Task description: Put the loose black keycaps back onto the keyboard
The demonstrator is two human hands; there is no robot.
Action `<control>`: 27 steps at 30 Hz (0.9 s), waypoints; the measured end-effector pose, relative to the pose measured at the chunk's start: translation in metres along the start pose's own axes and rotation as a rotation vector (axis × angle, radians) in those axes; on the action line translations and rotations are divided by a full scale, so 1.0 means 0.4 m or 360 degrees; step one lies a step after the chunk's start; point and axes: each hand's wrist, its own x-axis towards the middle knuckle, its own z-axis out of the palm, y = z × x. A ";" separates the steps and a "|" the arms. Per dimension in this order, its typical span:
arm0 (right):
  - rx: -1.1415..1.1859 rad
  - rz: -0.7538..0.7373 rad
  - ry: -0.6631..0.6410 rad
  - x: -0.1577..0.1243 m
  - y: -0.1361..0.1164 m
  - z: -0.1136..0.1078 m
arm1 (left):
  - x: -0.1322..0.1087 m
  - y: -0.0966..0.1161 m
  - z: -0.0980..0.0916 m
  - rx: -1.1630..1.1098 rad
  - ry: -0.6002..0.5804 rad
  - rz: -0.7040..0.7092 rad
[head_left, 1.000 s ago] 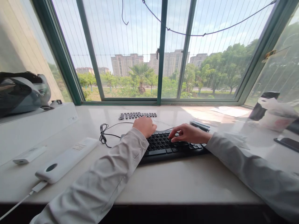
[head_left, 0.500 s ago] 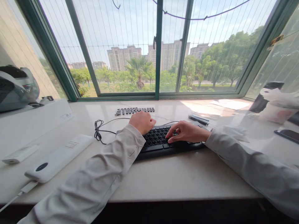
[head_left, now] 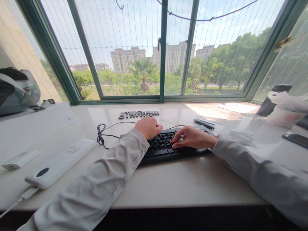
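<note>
A black keyboard point(head_left: 160, 145) lies on the pale marble sill in front of me. My left hand point(head_left: 148, 126) is curled into a fist at the keyboard's far left edge; what it holds, if anything, is hidden. My right hand point(head_left: 192, 137) rests on the keys right of centre, thumb and fingertips pinched together on a key. Rows of loose black keycaps point(head_left: 138, 114) are laid out on the sill just behind the keyboard. The keyboard's bundled black cable point(head_left: 101, 138) lies to its left.
At the left lie a white power bank point(head_left: 57, 163) on a cable and a small white device point(head_left: 20, 158). A helmet point(head_left: 16, 89) sits on a white box point(head_left: 36, 123). At the right are a dark flat tool point(head_left: 204, 122), a phone point(head_left: 297, 138), crumpled tissue point(head_left: 286, 107) and a dark bottle point(head_left: 270, 106).
My view has shifted a little left and down. My right hand has slid slightly left along the keys and its fingertips have drawn together. My left fist stays at the keyboard's far edge.
</note>
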 end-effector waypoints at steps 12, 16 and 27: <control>-0.0006 -0.0015 0.0038 -0.005 0.002 0.003 | 0.007 -0.004 -0.014 -0.0805 -0.0810 0.0257; -0.0032 -0.0041 0.0063 -0.003 0.011 0.007 | 0.006 0.000 -0.002 -0.0850 -0.0811 0.0263; -0.0159 -0.0139 0.0129 -0.009 0.005 -0.002 | 0.009 0.004 0.021 -0.0994 -0.0895 0.0244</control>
